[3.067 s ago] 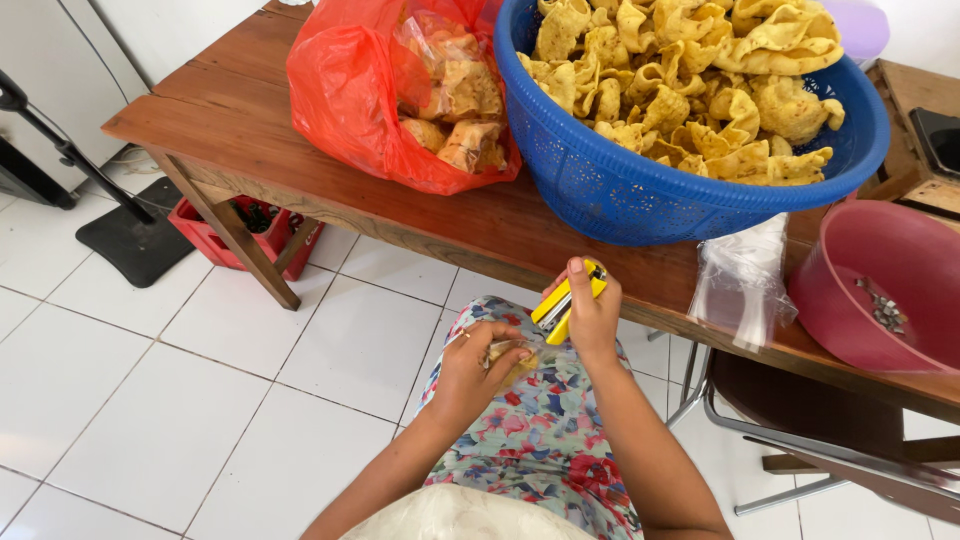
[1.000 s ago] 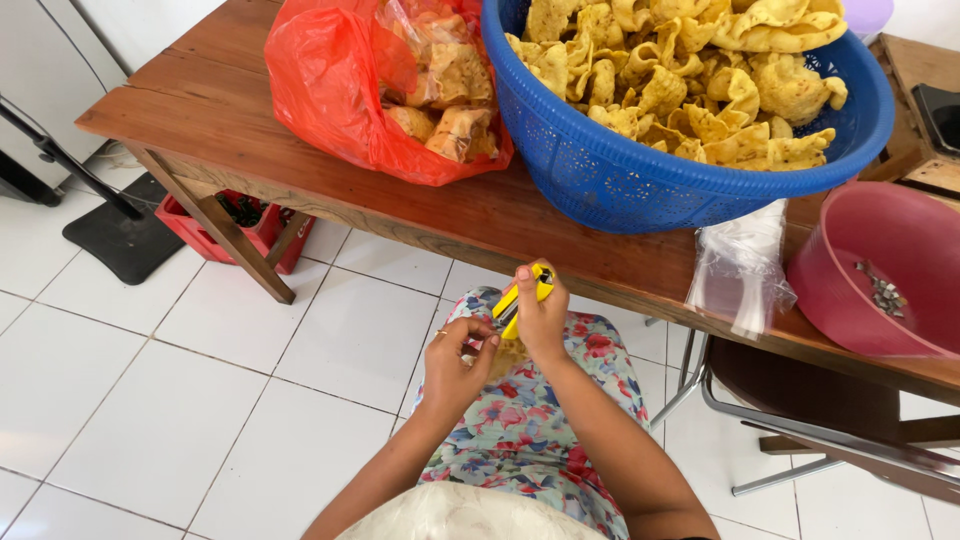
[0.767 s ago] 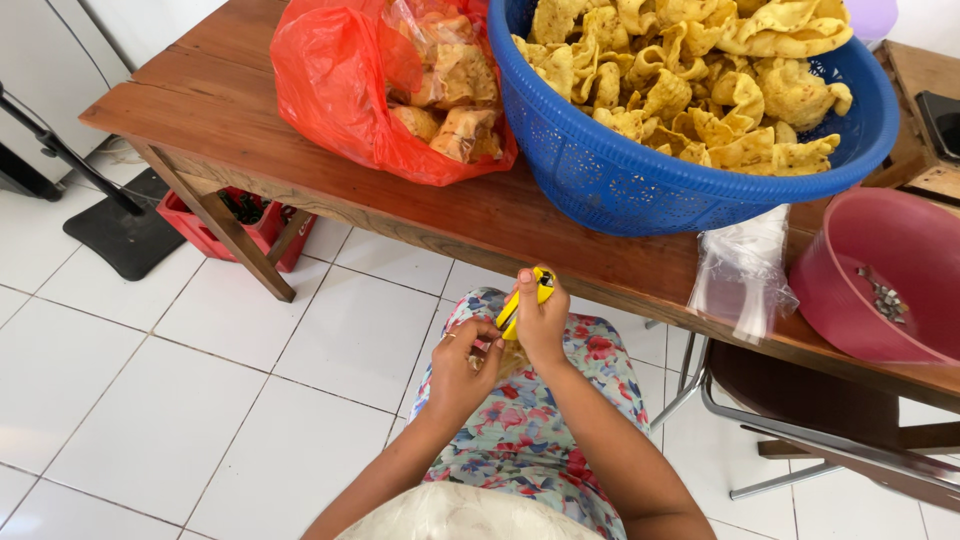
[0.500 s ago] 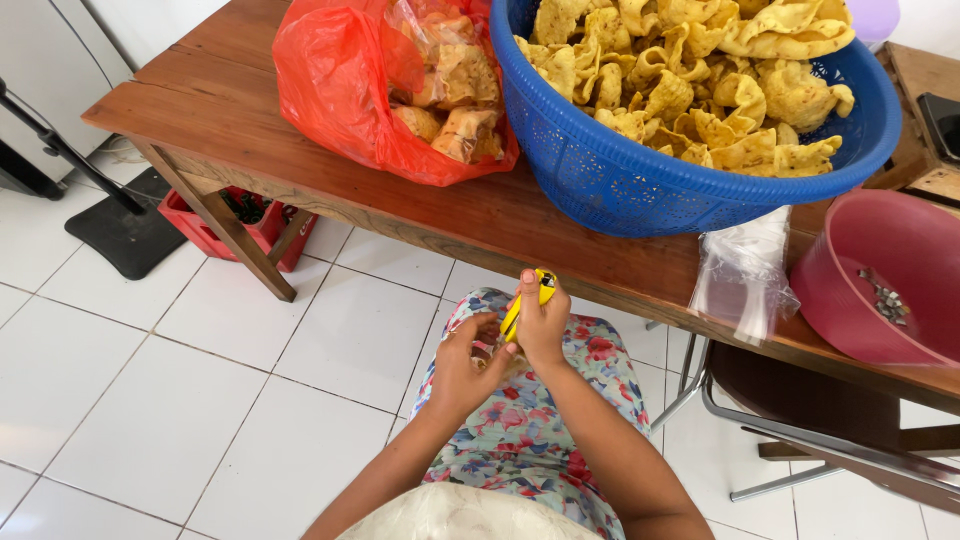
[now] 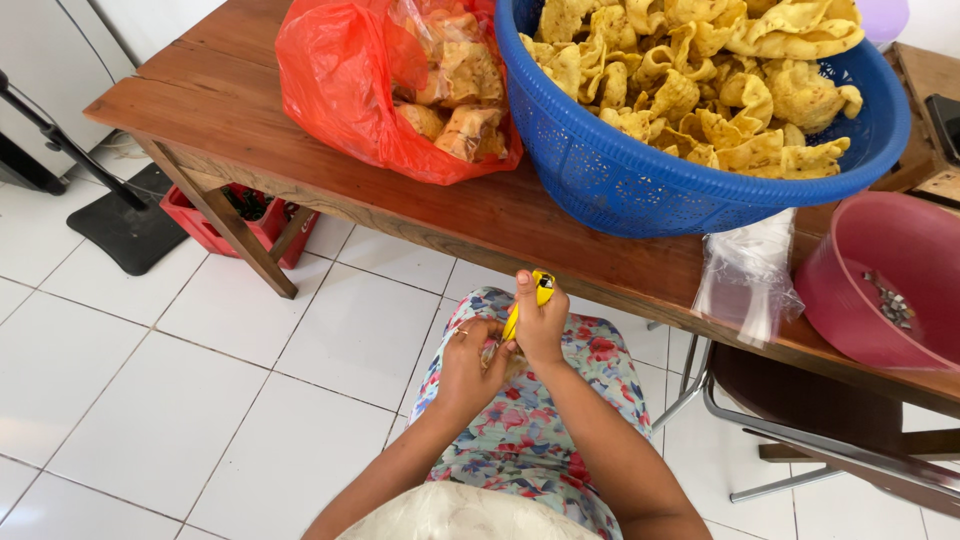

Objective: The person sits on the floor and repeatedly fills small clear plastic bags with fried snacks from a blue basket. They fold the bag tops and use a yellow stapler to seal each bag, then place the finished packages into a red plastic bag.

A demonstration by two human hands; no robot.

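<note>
Stapler, yellow, mostly hidden between right hand and left hand.

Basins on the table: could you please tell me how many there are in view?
2. The blue basket-style basin, heaped with yellow crackers, sits mid-table beside the red plastic bag. The pink basin rests at the table's right end, partly cut off by the frame. Others may lie out of view.

table: varnished wood | basket: perforated plastic | floor: glossy tile

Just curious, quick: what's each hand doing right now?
Left hand: closed on something small, cannot tell what.
Right hand: closed on a yellow tool.
</note>
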